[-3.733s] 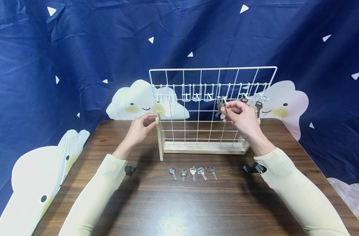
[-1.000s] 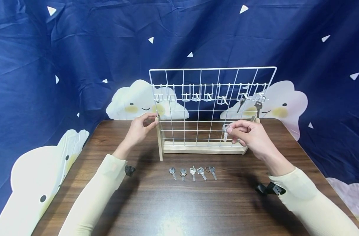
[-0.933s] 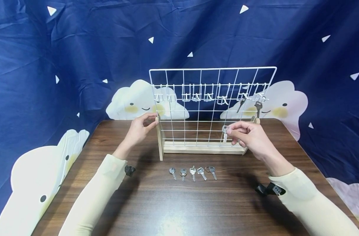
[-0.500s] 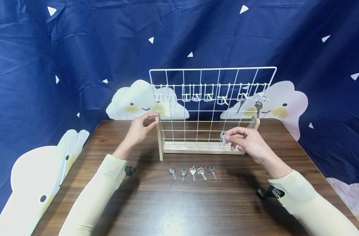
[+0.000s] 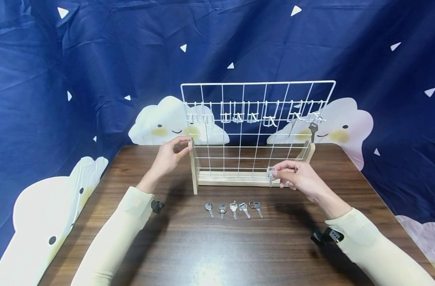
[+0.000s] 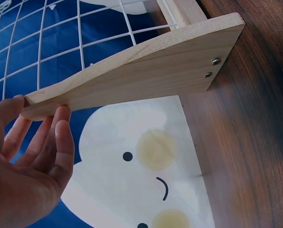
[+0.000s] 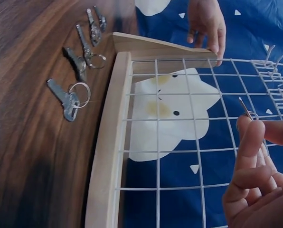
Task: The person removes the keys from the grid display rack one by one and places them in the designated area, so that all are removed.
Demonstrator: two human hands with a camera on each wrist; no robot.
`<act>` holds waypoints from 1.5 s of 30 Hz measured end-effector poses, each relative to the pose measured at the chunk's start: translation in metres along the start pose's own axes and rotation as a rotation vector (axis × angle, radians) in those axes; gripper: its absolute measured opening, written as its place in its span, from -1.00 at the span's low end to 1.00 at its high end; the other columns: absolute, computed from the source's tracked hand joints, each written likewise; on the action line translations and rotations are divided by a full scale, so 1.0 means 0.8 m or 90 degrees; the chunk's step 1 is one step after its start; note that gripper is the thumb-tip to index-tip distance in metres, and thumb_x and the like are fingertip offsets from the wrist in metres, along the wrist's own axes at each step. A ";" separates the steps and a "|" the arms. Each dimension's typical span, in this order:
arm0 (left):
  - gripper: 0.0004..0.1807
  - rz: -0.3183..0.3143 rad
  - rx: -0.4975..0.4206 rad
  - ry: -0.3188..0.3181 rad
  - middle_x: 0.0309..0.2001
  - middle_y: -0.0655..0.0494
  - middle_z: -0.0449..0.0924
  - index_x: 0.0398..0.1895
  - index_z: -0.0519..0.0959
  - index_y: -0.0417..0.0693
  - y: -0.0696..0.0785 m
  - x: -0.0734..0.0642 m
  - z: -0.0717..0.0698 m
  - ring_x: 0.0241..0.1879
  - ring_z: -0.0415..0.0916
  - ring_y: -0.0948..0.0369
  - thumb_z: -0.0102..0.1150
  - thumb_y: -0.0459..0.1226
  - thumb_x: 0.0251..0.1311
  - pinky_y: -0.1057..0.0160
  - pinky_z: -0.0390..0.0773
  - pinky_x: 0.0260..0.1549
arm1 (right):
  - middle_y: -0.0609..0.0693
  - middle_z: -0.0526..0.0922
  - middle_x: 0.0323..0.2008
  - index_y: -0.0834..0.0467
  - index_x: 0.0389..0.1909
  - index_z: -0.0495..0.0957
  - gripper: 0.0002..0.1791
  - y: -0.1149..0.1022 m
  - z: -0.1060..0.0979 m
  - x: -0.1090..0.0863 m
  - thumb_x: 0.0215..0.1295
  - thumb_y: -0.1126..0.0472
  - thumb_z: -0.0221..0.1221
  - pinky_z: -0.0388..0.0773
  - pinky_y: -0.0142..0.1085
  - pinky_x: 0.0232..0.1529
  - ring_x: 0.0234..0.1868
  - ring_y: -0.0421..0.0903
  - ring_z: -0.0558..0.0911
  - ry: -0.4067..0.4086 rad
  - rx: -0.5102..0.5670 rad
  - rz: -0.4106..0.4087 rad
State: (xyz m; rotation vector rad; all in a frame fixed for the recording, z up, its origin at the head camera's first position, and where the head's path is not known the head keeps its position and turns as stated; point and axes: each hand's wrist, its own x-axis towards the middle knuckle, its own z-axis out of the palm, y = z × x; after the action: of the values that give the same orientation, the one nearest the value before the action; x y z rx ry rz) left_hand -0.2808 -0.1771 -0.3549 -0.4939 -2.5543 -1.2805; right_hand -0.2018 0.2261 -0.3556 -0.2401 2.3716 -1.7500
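Note:
A white wire grid rack point(image 5: 240, 158) with a row of white hooks stands on wooden ends. My left hand point(image 5: 171, 155) grips the top of its left wooden side panel point(image 6: 141, 71), thumb on one face and fingers on the other. Low in front of the grid's right part, my right hand point(image 5: 299, 178) pinches a silver key point(image 5: 270, 174) by its head, blade pointing down. In the right wrist view that key point(image 7: 245, 108) shows edge-on with a small ring at the fingertips. Two keys hang at the rack's right: a dark key point(image 5: 313, 129) and a thin, edge-on key point(image 5: 292, 128).
Several silver keys point(image 5: 233, 209) lie in a row on the brown wooden table point(image 5: 217, 242) before the rack; some have split rings point(image 7: 80, 95). The rack's wooden base bar point(image 5: 235, 181) runs behind them. A blue cloth point(image 5: 131, 47) with clouds hangs behind.
The right hand has brought the key off its hook and down to near the base bar; that hook is now bare. The neighbouring hanging key has turned. The left hand stays put.

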 end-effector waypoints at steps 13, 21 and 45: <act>-0.61 -0.005 -0.001 -0.002 0.13 -0.11 0.66 0.20 0.57 -0.05 0.000 0.001 0.000 0.07 0.67 -0.03 0.26 -0.19 0.34 0.06 0.68 0.09 | -0.22 0.67 -0.60 0.36 0.01 0.53 -0.60 0.030 -0.004 0.010 0.26 0.19 0.29 0.33 -0.44 -0.64 -0.53 -0.25 0.59 -0.013 -0.049 0.036; -0.62 -0.005 0.003 0.002 0.12 -0.10 0.67 0.19 0.57 -0.03 0.000 0.000 -0.001 0.06 0.67 -0.03 0.26 -0.19 0.33 0.06 0.68 0.08 | -0.22 0.74 -0.52 0.34 -0.02 0.54 -0.63 0.048 -0.002 0.017 0.24 0.21 0.30 0.32 -0.47 -0.65 -0.53 -0.25 0.63 -0.034 -0.065 0.056; -0.62 -0.012 -0.011 -0.005 0.10 -0.12 0.68 0.19 0.57 -0.04 0.001 0.000 0.001 0.02 0.69 -0.05 0.26 -0.20 0.34 0.04 0.71 0.03 | -0.02 0.80 -0.41 0.30 -0.09 0.61 -0.68 0.101 0.010 0.021 0.15 0.24 0.35 0.25 -0.46 -0.73 -0.59 -0.25 0.60 -0.096 -0.095 0.095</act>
State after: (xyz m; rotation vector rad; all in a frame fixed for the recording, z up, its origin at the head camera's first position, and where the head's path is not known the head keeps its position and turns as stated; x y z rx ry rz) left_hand -0.2804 -0.1765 -0.3549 -0.4803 -2.5626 -1.3119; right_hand -0.2179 0.2387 -0.4361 -0.2018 2.3464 -1.4391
